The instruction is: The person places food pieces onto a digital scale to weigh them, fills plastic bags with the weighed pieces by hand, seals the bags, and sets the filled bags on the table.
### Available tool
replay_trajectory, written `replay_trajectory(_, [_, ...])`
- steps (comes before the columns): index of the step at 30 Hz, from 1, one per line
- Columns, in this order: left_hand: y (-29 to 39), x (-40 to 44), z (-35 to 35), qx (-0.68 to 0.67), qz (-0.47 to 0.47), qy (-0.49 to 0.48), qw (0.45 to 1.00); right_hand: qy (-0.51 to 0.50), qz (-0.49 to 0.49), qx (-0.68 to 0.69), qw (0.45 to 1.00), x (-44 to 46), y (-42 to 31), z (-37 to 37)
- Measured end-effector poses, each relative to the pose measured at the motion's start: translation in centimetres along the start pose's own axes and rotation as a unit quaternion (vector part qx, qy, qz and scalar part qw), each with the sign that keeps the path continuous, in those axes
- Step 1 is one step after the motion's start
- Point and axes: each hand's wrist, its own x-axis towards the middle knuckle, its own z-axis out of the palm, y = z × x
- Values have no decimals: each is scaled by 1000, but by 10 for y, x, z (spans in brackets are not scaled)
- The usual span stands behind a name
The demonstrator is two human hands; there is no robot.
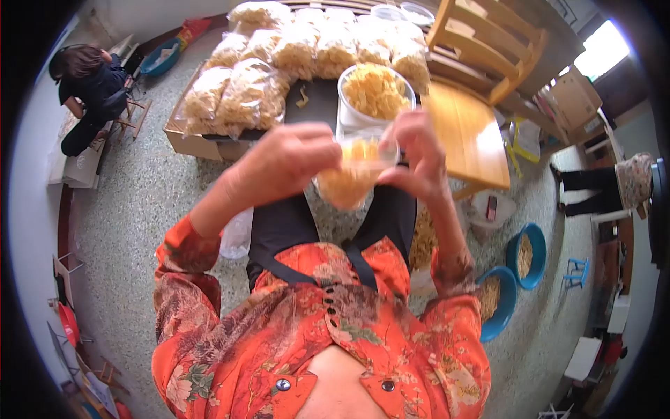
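Currently | left hand (296,153), right hand (421,155) raised, facing each other | grip: both pinching clear bag (347,187)

Across from me on the left, a person in dark clothes (87,87) bends forward right by a small wooden stool (136,115), and a blue basin (159,61) sits on the speckled floor (115,216) beyond. Over on the right there's a slatted-back wooden chair (469,133), with a cardboard box (574,99) behind it. Farther along, I see someone in a patterned top and dark trousers (631,185) standing near a little blue stool (576,272).
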Motion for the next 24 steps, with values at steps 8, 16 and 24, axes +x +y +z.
replay_trajectory(8, [-12,13,13,-72,-32,122,989,19,196,287,937,0,15,35])
replay_trajectory(16, [-9,9,13,-21,-70,122,990,54,248,204,946,11,8,39])
replay_trajectory(24, [-20,10,11,-49,-86,78,992,130,225,210,943,17,11,39])
